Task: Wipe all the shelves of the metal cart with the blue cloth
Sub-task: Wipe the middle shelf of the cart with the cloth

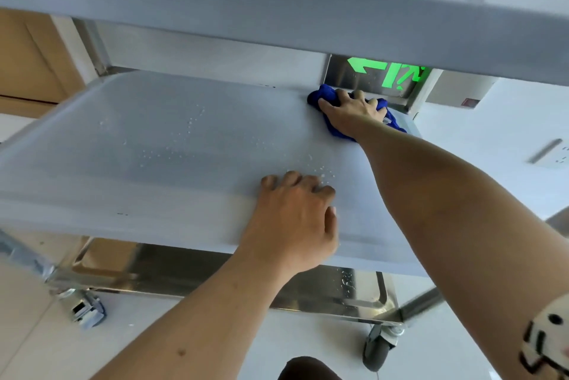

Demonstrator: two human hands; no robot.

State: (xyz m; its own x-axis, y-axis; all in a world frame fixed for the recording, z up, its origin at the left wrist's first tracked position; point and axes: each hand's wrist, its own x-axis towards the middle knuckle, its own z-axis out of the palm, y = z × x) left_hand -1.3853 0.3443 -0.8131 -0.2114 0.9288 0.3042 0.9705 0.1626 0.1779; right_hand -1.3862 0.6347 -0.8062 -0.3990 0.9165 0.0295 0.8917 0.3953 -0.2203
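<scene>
The metal cart's middle shelf (pixel 154 139) fills the view, pale grey and dotted with water droplets. My right hand (pixel 351 112) reaches to its far right corner and presses down on the bunched blue cloth (pixel 323 96), which shows around my fingers. My left hand (pixel 295 213) rests on the shelf's near edge, fingers curled over the rim, holding nothing else. The top shelf (pixel 246 1) overhangs above. Below, part of the shiny bottom shelf (pixel 338 293) shows.
Two caster wheels (pixel 377 349) (pixel 86 309) stand on the pale floor. A green lit exit sign (pixel 388 75) sits low on the white wall behind the cart. A wooden door is at the left. A wall socket is at the right.
</scene>
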